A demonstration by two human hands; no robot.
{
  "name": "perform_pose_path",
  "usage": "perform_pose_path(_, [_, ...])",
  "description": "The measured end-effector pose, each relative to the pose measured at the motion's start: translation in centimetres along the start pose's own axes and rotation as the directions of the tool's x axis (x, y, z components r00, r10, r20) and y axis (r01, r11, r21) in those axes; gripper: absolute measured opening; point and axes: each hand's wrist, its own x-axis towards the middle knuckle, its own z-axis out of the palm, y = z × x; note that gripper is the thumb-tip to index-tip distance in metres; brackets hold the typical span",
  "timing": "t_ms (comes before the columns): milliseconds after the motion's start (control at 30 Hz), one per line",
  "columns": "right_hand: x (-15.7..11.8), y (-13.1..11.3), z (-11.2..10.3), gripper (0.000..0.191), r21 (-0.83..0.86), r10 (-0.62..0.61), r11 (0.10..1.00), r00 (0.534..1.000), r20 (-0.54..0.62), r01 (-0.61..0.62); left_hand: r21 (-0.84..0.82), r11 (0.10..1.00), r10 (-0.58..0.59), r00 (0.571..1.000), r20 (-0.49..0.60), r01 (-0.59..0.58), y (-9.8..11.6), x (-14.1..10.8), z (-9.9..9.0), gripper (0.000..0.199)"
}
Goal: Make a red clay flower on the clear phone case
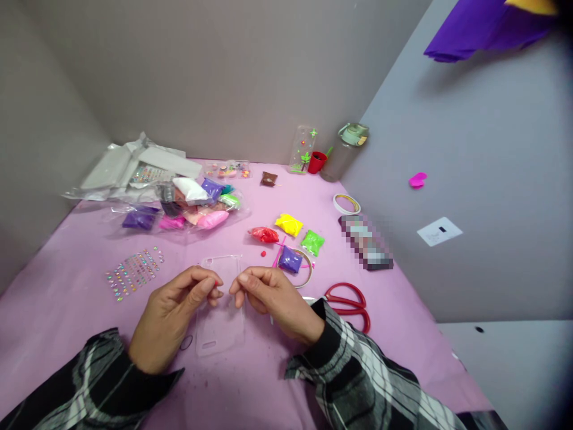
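My left hand [172,313] is closed in a pinch; a tiny bit of red clay [217,283] shows between thumb and forefinger. Facing it across a small gap, my right hand [275,298] has thumb and forefinger pressed together, and I cannot make out anything between them. Both hands hover over a clear phone case [219,340] lying flat on the pink cloth. Just beyond them lie a small red clay ball [263,254], an opened packet of red clay [264,235], and yellow [289,224], green [313,242] and purple [290,260] clay packets.
Red-handled scissors [367,319], a pixelated phone-like object [367,242] and a tape roll [347,204] lie right. A gem sticker sheet [134,272] and bagged clay [212,220] are left. A decorated case [301,152], red cup [317,162] and bottle [342,155] stand behind.
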Motion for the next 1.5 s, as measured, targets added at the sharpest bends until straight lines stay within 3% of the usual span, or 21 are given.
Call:
perform_pose_path(533, [0.05,0.03,-0.02,0.035,-0.002,-0.011,1.0,1.0,0.007,0.011,-0.065,0.997,-0.041,0.999,-0.018,0.04,-0.12,0.21,0.3,0.019])
perform_pose_path(700, [0.07,0.04,-0.06,0.036,0.01,-0.017,1.0,1.0,0.011,0.017,-0.109,0.993,-0.057,0.995,-0.082,0.048,-0.07,0.33,0.42,0.019])
perform_pose_path(967, [0.08,0.25,-0.03,0.034,0.003,-0.018,1.0,1.0,0.005,0.018,-0.037,0.999,-0.037,0.999,-0.034,0.036,-0.06,0.2,0.25,0.024])
perform_pose_path(1367, [0.06,0.04,-0.02,0.033,0.004,-0.017,1.0,1.0,0.011,0.017,0.081,0.997,0.013,0.999,-0.033,-0.01,0.31,0.25,-0.05,0.02])
perform_pose_path(1500, [0.09,0.12,0.0,0.035,0.016,-0.026,1.0,0.999,0.018,0.026,0.04,0.999,-0.008,0.998,-0.068,0.01,0.46,0.25,0.2,0.019])
